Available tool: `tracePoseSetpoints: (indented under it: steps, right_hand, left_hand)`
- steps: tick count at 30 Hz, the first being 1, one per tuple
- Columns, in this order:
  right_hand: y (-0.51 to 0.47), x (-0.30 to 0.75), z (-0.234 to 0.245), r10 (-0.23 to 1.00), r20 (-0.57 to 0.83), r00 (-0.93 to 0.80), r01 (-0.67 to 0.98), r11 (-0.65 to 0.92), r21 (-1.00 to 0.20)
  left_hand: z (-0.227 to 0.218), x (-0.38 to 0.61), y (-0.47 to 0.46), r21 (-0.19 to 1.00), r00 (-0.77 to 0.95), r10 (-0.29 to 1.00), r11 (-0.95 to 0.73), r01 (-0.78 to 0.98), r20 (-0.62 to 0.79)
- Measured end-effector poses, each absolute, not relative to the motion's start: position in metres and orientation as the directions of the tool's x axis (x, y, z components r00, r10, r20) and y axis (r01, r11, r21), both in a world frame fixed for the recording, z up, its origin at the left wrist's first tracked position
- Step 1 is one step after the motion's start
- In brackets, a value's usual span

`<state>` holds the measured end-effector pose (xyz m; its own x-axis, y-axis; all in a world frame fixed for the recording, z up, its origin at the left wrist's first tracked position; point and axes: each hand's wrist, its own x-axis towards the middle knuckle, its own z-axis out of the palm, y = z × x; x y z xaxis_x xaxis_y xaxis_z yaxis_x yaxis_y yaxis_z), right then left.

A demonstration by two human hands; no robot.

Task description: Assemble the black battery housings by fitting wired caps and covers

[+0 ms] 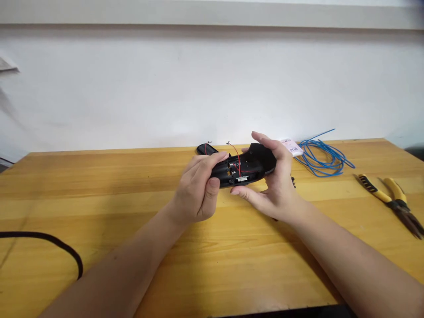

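A black plastic housing [254,166] is held above the table, its open inner side facing me. Red wires [239,161] come out of it, one standing up with a small metal piece at its tip, and a white connector [242,179] sits at its near edge. My left hand [200,187] is wrapped around the left end. My right hand [276,179] cups the right end, palm against it, with the thumb stretched beneath and a finger raised above. Behind the hands lies a black oval part [206,149] with a thin red wire, partly hidden.
On the wooden table [99,190], a coil of blue wire [326,159] lies at the right beside a pale pink packet [292,147]. Pliers with yellow and black handles [392,198] rest further right. A black cable [46,236] curves in from the left. A white wall [149,88] stands behind.
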<state>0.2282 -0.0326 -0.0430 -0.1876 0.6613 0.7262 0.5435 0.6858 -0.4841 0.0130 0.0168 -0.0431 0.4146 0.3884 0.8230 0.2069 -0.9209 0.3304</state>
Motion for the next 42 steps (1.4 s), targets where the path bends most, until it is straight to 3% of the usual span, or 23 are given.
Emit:
tracePoseSetpoints:
  steps: [6,9,15,20,25,31,34,39,42]
  right_hand:
    - [-0.031,0.228,-0.045,0.719,0.682,-0.133,0.497,0.644,-0.582]
    - [-0.032,0.228,-0.045,0.729,0.668,-0.15,0.53,0.629,-0.568]
    - [-0.033,0.226,-0.044,0.77,0.611,-0.187,0.58,0.588,-0.563]
    - [-0.032,0.233,-0.037,0.807,0.526,-0.269,0.565,0.575,-0.592]
    - [-0.03,0.238,-0.037,0.805,0.523,-0.281,0.545,0.582,-0.604]
    - [-0.03,0.221,-0.042,0.91,0.403,-0.097,0.3,0.412,-0.86]
    - [-0.028,0.21,-0.045,0.924,0.382,0.001,0.202,0.374,-0.905]
    - [-0.03,0.217,-0.032,0.911,0.412,0.005,0.381,0.38,-0.843]
    - [-0.049,0.241,-0.002,0.847,0.532,-0.002,0.52,0.455,-0.723]
  left_hand:
    - [-0.05,0.014,0.018,0.392,0.396,0.425,-0.905,0.165,0.814]
    - [-0.057,0.017,0.02,0.446,0.336,0.47,-0.882,0.152,0.816]
    - [-0.062,0.02,0.023,0.612,0.366,0.626,-0.772,0.172,0.688]
    - [-0.063,0.02,0.026,0.611,0.33,0.637,-0.768,0.195,0.696]
    - [-0.064,0.021,0.029,0.516,0.333,0.575,-0.818,0.253,0.747]
    - [-0.063,0.022,0.032,0.529,0.273,0.575,-0.817,0.229,0.771]
    - [-0.064,0.025,0.031,0.558,0.247,0.59,-0.807,0.192,0.768]
    - [-0.075,0.028,0.026,0.796,0.318,0.76,-0.605,0.024,0.567]
    - [-0.08,0.025,0.031,0.733,0.331,0.72,-0.672,0.112,0.61]
